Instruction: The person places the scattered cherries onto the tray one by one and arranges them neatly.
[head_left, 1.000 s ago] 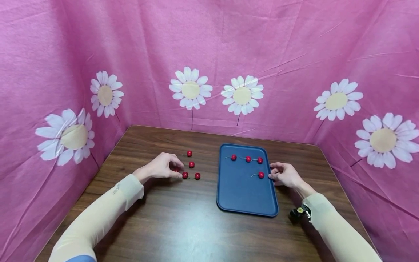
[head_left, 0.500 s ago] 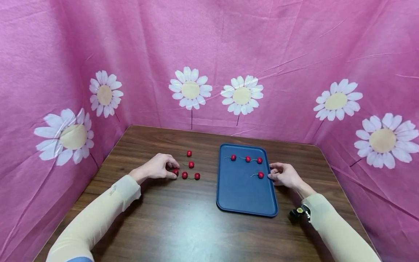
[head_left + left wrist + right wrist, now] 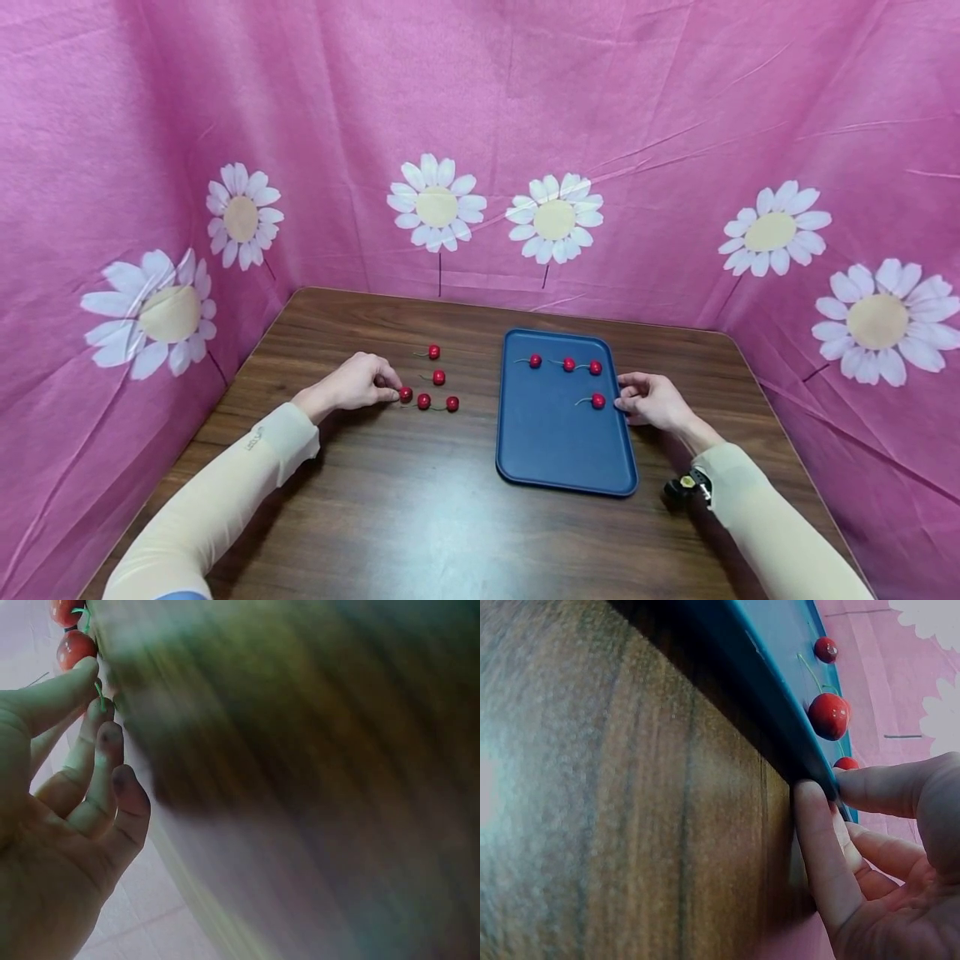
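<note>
In the head view my left hand (image 3: 357,382) is low over the table's left half, its fingertips pinching at the stem side of a red cherry (image 3: 406,394). The left wrist view shows a green stem (image 3: 100,696) between thumb and fingers, with a cherry (image 3: 76,650) just beyond the thumb tip. Close by lie more stemmed cherries, a front pair (image 3: 438,403), a middle one (image 3: 438,377) and a far one (image 3: 433,352). My right hand (image 3: 651,402) pinches the right rim of the blue tray (image 3: 566,450), thumb on top and a finger against its outer side.
Several cherries lie in the tray's far half, one of them (image 3: 597,401) near my right fingertips. The brown wooden table (image 3: 390,517) ends at a pink curtain (image 3: 480,83) with daisies. A dark device (image 3: 684,489) is strapped to my right wrist.
My left hand has drawn back to the left, and the cherry at its fingertips, earlier partly covered, now shows in front of them. My right hand and the tray stay put.
</note>
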`<action>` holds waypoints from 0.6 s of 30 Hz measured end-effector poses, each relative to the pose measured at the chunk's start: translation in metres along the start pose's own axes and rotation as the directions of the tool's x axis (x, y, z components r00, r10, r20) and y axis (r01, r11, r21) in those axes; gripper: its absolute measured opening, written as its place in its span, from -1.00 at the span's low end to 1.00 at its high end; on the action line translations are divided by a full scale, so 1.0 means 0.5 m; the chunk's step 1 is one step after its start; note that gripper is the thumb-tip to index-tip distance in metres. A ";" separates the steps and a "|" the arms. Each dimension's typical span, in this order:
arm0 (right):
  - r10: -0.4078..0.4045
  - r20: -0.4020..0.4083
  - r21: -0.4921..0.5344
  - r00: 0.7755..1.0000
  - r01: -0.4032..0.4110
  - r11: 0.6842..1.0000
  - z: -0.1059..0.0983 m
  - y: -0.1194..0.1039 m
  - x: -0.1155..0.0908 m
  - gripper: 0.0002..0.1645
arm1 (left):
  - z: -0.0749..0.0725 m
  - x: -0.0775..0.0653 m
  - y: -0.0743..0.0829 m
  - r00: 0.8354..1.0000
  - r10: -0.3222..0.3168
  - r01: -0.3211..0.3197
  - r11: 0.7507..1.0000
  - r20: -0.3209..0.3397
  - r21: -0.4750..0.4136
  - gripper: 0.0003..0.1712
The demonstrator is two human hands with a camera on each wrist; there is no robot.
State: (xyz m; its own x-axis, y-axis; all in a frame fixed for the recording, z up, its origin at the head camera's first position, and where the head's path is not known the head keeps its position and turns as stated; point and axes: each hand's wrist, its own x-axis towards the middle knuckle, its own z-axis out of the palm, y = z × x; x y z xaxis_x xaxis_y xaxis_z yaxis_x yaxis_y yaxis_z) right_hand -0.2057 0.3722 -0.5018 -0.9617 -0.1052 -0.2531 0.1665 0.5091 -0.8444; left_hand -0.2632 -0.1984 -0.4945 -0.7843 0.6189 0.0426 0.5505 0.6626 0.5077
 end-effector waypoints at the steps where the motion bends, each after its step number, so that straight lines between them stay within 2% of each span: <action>1: 0.002 -0.002 0.002 1.000 -0.002 1.000 0.000 0.000 0.000 -0.29 | 0.001 0.001 0.000 1.000 0.003 -0.003 1.000 -0.003 0.007 -0.93; 5: 0.000 0.000 0.001 1.000 0.000 1.000 0.000 -0.004 -0.003 -0.30 | 0.004 0.003 0.000 1.000 0.013 -0.012 0.999 -0.011 0.032 -0.90; 13: 0.003 0.000 0.001 1.000 -0.003 1.000 -0.002 -0.002 -0.001 -0.30 | 0.006 0.001 0.005 1.000 0.001 -0.001 1.000 -0.005 0.026 -0.90; 18: 0.000 0.004 0.003 1.000 0.000 1.000 -0.003 -0.001 -0.002 -0.29 | 0.007 0.002 0.011 1.000 0.010 -0.011 0.998 0.002 0.061 -0.88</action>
State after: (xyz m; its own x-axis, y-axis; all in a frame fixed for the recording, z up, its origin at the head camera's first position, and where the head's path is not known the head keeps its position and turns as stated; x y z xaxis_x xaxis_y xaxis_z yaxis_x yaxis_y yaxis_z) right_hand -0.2050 0.3733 -0.5005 -0.9610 -0.1083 -0.2546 0.1670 0.5067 -0.8458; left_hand -0.2600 -0.1927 -0.4949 -0.7778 0.6268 0.0458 0.5753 0.6807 0.4535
